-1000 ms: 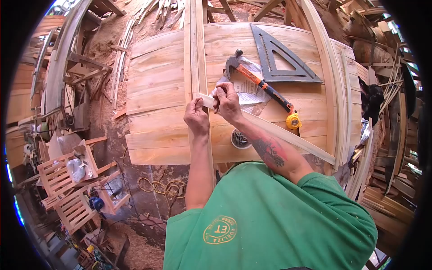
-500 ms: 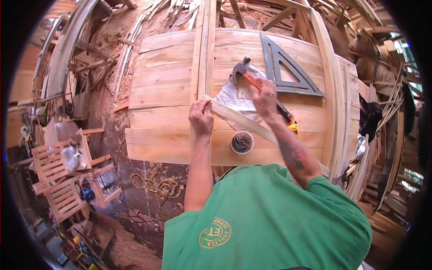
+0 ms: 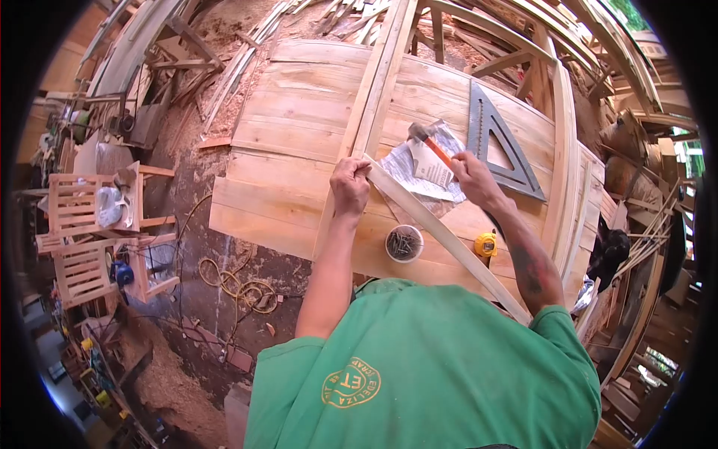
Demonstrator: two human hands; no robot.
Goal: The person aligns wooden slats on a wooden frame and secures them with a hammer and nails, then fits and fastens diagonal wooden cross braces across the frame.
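My right hand (image 3: 477, 179) is closed around the orange handle of a claw hammer (image 3: 440, 152), its head raised over some crumpled papers (image 3: 404, 166). My left hand (image 3: 350, 185) grips the far end of a thin wooden strip (image 3: 441, 233) with bent fingers; whether a nail is also between them I cannot tell. The strip slants from there across the planks toward my right side. Close to it stands a white tub (image 3: 404, 244) filled with nails. Beyond my right hand lies a grey triangular speed square (image 3: 502, 146).
Wide planks (image 3: 292, 161) form the work surface, with long boards (image 3: 380, 82) running across it. A yellow tape measure (image 3: 485, 244) sits by my right forearm. Slatted wooden pieces (image 3: 78, 206) and a coiled yellow cord (image 3: 238, 286) are at left. Scrap wood lies at the back.
The view has turned, so the planks look slanted and shifted. My right hand and the hammer have moved within the view, and the tape measure shows more fully. My left hand keeps its grip.
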